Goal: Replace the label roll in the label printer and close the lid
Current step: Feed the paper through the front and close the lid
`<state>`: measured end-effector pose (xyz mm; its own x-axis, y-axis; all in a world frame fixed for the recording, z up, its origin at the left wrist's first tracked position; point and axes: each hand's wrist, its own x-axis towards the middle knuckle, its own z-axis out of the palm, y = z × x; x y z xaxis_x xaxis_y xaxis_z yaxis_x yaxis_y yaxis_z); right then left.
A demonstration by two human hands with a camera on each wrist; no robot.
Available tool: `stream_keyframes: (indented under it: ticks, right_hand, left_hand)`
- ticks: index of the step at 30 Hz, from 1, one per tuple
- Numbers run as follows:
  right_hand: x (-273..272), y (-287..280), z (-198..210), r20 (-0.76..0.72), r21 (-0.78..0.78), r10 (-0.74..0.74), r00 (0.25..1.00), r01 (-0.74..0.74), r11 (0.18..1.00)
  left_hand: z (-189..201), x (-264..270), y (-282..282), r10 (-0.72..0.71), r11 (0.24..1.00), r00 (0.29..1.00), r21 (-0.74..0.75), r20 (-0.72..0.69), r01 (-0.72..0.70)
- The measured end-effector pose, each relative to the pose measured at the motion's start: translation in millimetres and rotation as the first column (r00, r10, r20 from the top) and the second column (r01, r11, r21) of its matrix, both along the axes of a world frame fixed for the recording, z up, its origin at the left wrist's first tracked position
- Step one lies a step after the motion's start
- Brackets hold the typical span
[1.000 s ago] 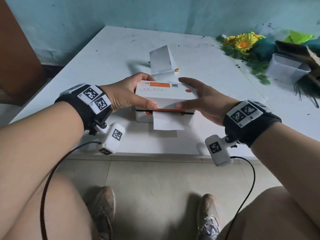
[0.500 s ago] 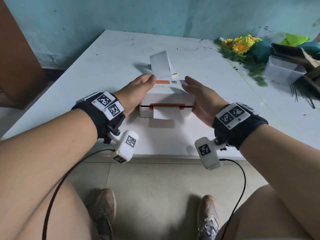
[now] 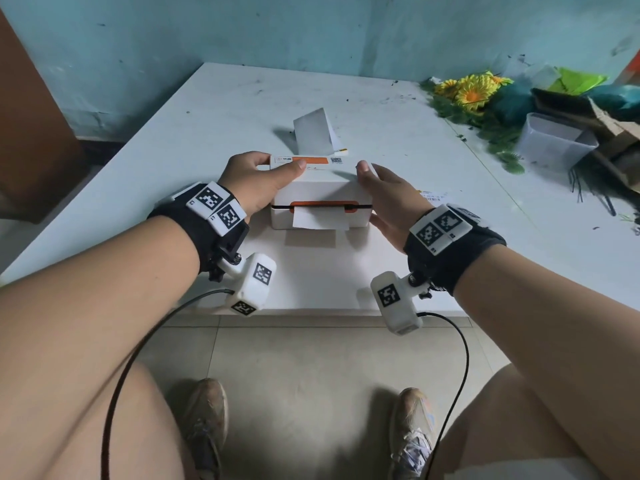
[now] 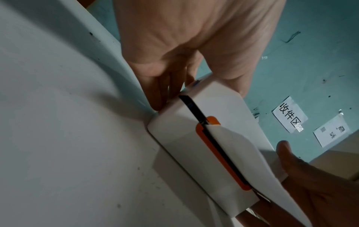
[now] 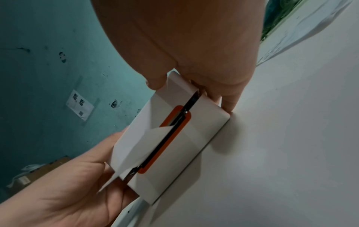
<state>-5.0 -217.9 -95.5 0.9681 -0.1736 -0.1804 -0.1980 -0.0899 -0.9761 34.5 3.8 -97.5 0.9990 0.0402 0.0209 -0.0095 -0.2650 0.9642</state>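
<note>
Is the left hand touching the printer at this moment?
Touching. In the head view the left hand lies against the printer with its thumb on the lid; the left wrist view shows its fingers pressed against the printer's side.

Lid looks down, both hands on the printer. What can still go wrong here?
1. A dark seam still shows along the label printer front; the lid may not be latched.
2. The label strip hangs from the slot and could jam or tear if pressed askew.
3. Left hand and right hand squeezing the sides could slide it on the table.
</note>
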Motion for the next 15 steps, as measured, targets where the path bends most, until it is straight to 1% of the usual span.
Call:
stream_keyframes:
  ticks: [3,5,7,9,11,12,15]
  right_hand:
    - [-1,4,1,0.031,-0.055,-0.007,0.999,0.009,0.998]
    - [-1,4,-2,0.035,-0.065,-0.003,0.999,0.006,0.998]
    - [5,1,-9,0.019,-0.058,0.001,1.0,0.0,0.998]
    - [12,-3,-14,-0.027,-0.058,-0.009,1.0,0.007,0.998]
    - [10,0,-8,-0.076,-0.078,-0.04,0.996,0.034,0.996]
    - [2,5,3,-0.096,-0.093,-0.059,0.994,0.05,0.994]
    - [-4,13,19,-0.078,-0.173,-0.107,0.991,0.092,0.981]
  left_hand:
    - [0,-1,0,0.005,1.0,1.0,-0.002,0.005,-0.005]
    - [1,0,1,-0.004,1.0,1.0,-0.003,-0.005,0.004]
    - [1,3,2,-0.014,1.0,1.0,0.013,-0.014,0.014]
    - [1,5,2,-0.01,0.999,1.0,0.037,-0.021,0.011]
    - [3,4,-1,0.015,0.998,0.999,0.062,-0.042,-0.013]
    - [3,5,-3,0.024,0.997,0.999,0.075,-0.043,-0.021]
    - [2,11,-4,0.063,0.989,0.997,0.139,-0.033,-0.057]
